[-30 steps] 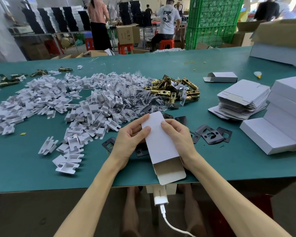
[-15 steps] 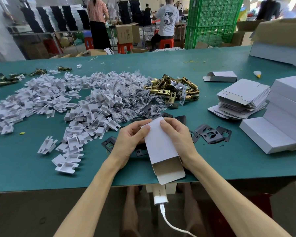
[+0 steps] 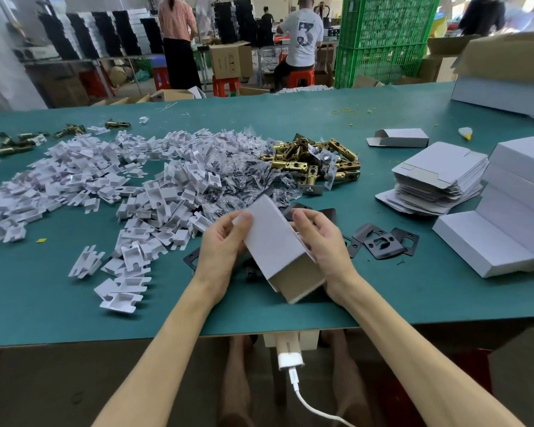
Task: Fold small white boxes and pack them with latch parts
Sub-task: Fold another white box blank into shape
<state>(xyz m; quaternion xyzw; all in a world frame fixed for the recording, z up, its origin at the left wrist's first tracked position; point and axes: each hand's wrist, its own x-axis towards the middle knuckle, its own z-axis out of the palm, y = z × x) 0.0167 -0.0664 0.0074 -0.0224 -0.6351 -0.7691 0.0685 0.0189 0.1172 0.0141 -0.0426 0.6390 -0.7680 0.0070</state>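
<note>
A small white box is held just above the green table, its brown open end pointing toward me. My left hand grips its left side, thumb on the top face. My right hand holds the right side, fingers curled round the edge. Brass latch bolts lie heaped beyond the box. Black strike plates are scattered to the right of my hands. A stack of flat white box blanks sits at the right.
A wide spread of white plastic inserts and small clear bags covers the table's left and middle. Folded white boxes are stacked at the far right, with one folded box behind. Green crates and people stand beyond the table.
The box has been opened up from flat into a squared tube and tilted leftward. Both hands have shifted along its sides.
</note>
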